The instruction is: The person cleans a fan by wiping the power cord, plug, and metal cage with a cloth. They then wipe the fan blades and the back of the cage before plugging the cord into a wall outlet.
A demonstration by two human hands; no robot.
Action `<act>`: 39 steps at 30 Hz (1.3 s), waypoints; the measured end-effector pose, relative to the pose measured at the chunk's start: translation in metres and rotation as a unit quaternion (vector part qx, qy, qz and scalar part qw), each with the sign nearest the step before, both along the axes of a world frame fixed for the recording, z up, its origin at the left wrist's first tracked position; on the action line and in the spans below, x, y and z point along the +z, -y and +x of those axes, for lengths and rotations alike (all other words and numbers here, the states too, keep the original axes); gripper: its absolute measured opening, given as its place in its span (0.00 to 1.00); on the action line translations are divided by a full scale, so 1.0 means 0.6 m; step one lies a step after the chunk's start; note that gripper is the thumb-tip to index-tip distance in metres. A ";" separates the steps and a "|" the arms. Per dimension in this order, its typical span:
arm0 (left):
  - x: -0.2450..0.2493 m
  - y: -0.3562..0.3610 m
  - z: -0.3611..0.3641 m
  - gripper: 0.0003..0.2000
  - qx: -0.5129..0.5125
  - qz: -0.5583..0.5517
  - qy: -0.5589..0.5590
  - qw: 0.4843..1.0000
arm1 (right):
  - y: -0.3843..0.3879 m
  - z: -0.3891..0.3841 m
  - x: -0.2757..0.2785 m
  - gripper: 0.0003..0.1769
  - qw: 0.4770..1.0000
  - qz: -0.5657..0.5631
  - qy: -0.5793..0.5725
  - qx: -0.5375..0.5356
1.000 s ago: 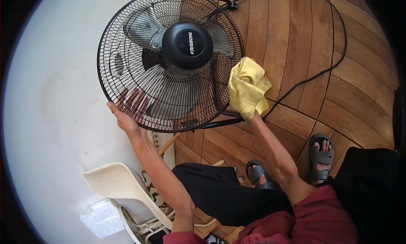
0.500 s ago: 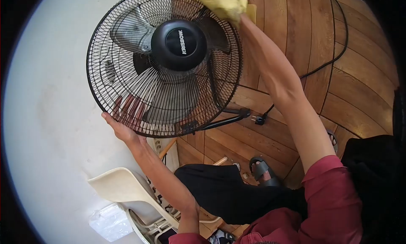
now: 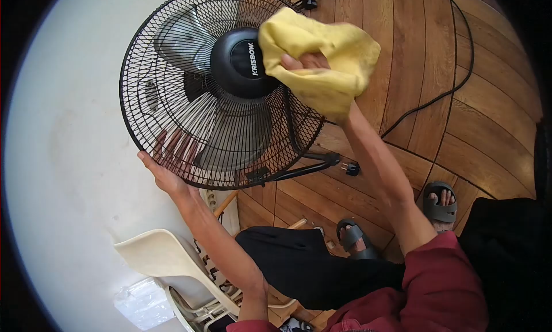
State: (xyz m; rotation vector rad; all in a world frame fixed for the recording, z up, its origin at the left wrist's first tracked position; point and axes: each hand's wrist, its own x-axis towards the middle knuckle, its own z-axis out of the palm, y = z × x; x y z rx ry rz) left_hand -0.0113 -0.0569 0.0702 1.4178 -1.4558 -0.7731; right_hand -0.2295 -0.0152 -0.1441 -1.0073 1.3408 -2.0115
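A black floor fan (image 3: 230, 70) with a round wire grille and "KRISBOW" on its hub faces me. My left hand (image 3: 175, 185) grips the grille's lower left rim, thumb at the edge and fingers showing through the wires from behind. A crumpled yellow cloth (image 3: 296, 30) is wrapped about my right hand (image 3: 310, 60), which clutches it with some fingers showing among the folds. The cloth covers the right part of the grille and reaches the hub's edge in this view. Dark translucent blades show behind the wires.
A power plug (image 3: 351, 169) lies on the wooden floor (image 3: 414, 102) beside the fan's tubular stand (image 3: 305, 165). A black cord (image 3: 454, 90) curves across the boards. Cream chairs (image 3: 158, 254) stand lower left by the white wall (image 3: 69, 148). My sandalled feet are below right.
My right hand and the yellow cloth have moved down from the grille's top right edge to beside the hub, and the cloth has spread wider. My left hand keeps its hold.
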 end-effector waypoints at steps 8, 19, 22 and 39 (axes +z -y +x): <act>-0.004 0.008 0.004 0.37 0.005 -0.035 0.008 0.999 | 0.041 -0.014 -0.114 0.18 0.985 0.071 0.155 0.024; 0.000 0.003 -0.007 0.37 0.022 -0.025 0.014 0.999 | 0.077 -0.011 -0.068 0.23 0.994 0.054 -0.088 -0.033; 0.003 -0.013 -0.024 0.36 0.033 -0.014 0.028 0.999 | 0.005 0.087 -0.095 0.24 0.983 -0.014 -0.109 -0.150; -0.001 0.004 -0.004 0.37 0.009 -0.025 0.010 1.000 | 0.073 -0.017 -0.074 0.26 0.975 -0.089 -0.147 -0.144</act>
